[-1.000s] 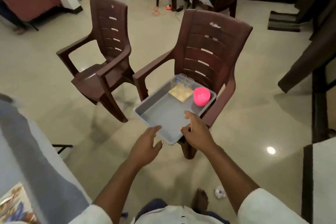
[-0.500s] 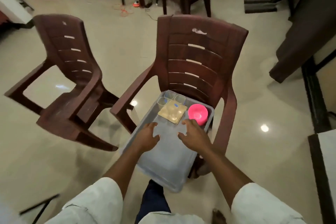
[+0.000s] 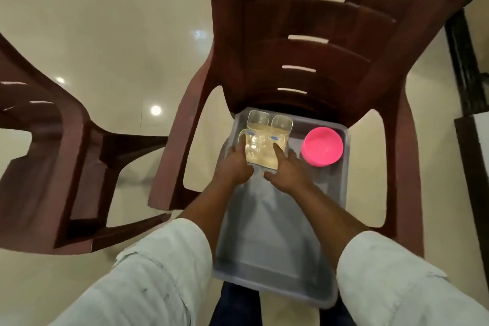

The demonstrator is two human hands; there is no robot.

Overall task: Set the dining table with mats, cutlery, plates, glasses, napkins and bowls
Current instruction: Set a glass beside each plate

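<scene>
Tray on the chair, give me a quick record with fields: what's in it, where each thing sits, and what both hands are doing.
tray: grey, on the chair seat
glasses: clear, far left corner, some on the napkins
napkins: pale yellow stack, between the hands
bowl: pink, far right corner, apart from the glasses
left hand: at the stack's left edge, by a glass
right hand: at the stack's right edge
grip: unclear

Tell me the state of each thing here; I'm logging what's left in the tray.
Grey tray: resting on the chair seat, near end overhanging.
Pink bowl: upright in the tray, empty, untouched.
Clear glasses: upright, clustered at the tray's far left corner.
Left hand: on the nearest glasses.
Right hand: likewise.
Brown chair: upright, bearing the tray.
</scene>
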